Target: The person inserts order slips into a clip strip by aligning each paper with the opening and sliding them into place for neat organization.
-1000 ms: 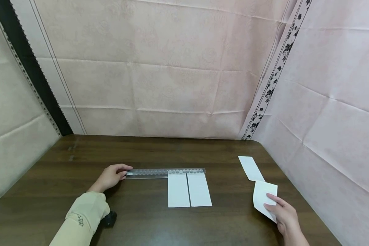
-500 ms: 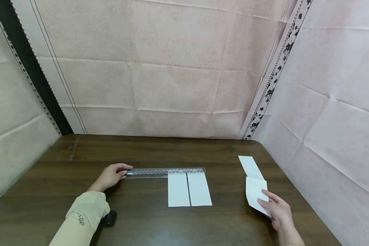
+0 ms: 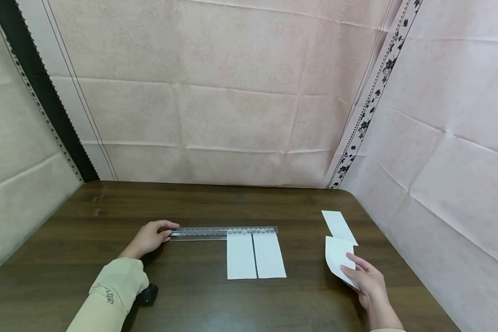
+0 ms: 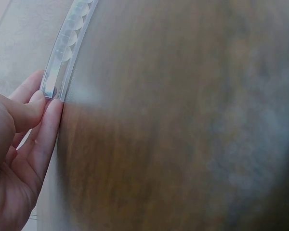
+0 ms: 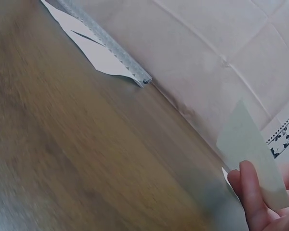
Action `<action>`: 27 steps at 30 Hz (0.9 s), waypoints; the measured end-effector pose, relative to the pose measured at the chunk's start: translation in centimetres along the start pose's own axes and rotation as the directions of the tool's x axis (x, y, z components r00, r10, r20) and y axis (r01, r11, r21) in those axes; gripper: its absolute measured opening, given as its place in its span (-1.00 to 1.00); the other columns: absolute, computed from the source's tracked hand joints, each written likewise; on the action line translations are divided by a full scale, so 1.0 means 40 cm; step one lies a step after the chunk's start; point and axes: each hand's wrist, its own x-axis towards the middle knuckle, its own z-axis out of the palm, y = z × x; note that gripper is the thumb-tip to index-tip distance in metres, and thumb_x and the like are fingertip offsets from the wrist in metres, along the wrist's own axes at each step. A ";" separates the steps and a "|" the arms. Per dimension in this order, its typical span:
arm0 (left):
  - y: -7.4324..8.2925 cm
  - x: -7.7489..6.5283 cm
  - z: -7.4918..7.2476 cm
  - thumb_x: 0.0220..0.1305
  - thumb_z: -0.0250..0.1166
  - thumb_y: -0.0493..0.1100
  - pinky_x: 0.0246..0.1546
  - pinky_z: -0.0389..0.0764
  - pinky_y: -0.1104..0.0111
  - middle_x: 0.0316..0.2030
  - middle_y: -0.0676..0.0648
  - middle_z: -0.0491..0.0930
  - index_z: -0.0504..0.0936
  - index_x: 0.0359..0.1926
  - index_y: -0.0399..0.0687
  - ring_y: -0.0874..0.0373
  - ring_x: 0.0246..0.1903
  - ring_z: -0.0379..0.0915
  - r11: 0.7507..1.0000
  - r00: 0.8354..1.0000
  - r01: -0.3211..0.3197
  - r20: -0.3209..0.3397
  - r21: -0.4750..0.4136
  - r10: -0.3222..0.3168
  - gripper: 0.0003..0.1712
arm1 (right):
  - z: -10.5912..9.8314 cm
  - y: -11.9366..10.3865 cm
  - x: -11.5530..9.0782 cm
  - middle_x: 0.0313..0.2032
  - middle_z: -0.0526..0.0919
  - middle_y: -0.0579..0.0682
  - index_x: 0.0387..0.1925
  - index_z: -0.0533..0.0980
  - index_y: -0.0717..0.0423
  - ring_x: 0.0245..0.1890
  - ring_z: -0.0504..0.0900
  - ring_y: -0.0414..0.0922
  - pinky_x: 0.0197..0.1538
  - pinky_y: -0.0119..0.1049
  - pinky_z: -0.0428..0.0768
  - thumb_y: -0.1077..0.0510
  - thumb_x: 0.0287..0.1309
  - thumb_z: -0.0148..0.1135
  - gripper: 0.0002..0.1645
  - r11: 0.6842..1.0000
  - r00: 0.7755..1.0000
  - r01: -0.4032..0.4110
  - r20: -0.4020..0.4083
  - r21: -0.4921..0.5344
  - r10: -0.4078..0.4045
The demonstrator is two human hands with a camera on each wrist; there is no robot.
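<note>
A clear plastic ruler (image 3: 203,234) lies across the table, its left end pinched between the thumb and fingers of my left hand (image 3: 149,239). The left wrist view shows those fingertips (image 4: 52,107) right at the ruler's end. Two white paper rectangles, one on the left (image 3: 240,259) and one on the right (image 3: 269,258), lie side by side with a narrow gap, their top edges overlapped by the ruler. Over on the right, my right hand (image 3: 370,282) pinches a slightly bent white sheet of paper (image 3: 337,253) by its right edge, raised above the table.
Another white paper strip (image 3: 339,227) lies behind the held sheet, partly covered by it in the head view. The brown wooden table (image 3: 199,304) ends at pale cloth hangings (image 3: 232,115) at the back and both sides. A black object (image 3: 148,295) sits at the left cuff.
My right hand has moved left and slightly away from me with the sheet of paper, slowing over the last half second. The left hand, ruler and two paper rectangles have stayed in place.
</note>
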 end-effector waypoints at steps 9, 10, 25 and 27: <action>-0.001 0.002 0.001 0.29 0.09 -0.42 -0.29 0.59 0.41 0.00 -0.29 0.50 0.60 -0.01 -0.22 0.09 -0.22 0.49 1.000 1.000 0.006 -0.003 0.004 -0.006 -0.71 | 0.024 -0.002 0.001 -0.31 0.57 -0.20 -0.38 0.61 -0.27 -0.38 0.57 -0.30 -0.28 -0.38 0.60 0.38 -0.12 0.42 -0.57 1.000 1.000 0.002 0.016 0.029 -0.003; 0.000 0.001 0.000 0.29 0.09 -0.42 -0.29 0.59 0.40 0.00 -0.29 0.50 0.60 -0.01 -0.23 0.09 -0.22 0.49 1.000 1.000 0.006 -0.003 0.004 -0.006 -0.71 | 0.027 -0.003 0.002 -0.30 0.57 -0.19 -0.34 0.62 -0.24 -0.38 0.57 -0.29 -0.28 -0.37 0.61 0.39 -0.12 0.41 -0.57 0.999 1.000 0.004 0.017 0.032 -0.004; 0.006 -0.002 0.000 0.29 0.09 -0.42 -0.28 0.60 0.39 0.01 -0.31 0.49 0.60 -0.01 -0.25 0.07 -0.21 0.49 1.000 1.000 0.010 -0.004 -0.002 -0.010 -0.71 | 0.063 -0.012 0.002 -0.21 0.58 -0.09 -0.14 0.59 -0.05 -0.37 0.58 -0.27 -0.28 -0.34 0.62 0.41 -0.09 0.38 -0.55 0.999 0.999 0.020 0.031 0.047 -0.021; 0.007 -0.003 0.000 0.30 0.09 -0.42 -0.29 0.60 0.39 0.00 -0.32 0.49 0.60 -0.01 -0.26 0.08 -0.22 0.49 1.000 1.000 0.010 -0.003 -0.001 -0.010 -0.71 | 0.069 -0.013 0.000 -0.26 0.58 -0.13 -0.19 0.60 -0.08 -0.37 0.58 -0.27 -0.29 -0.34 0.62 0.42 -0.09 0.37 -0.57 0.998 0.999 0.025 0.037 0.052 -0.027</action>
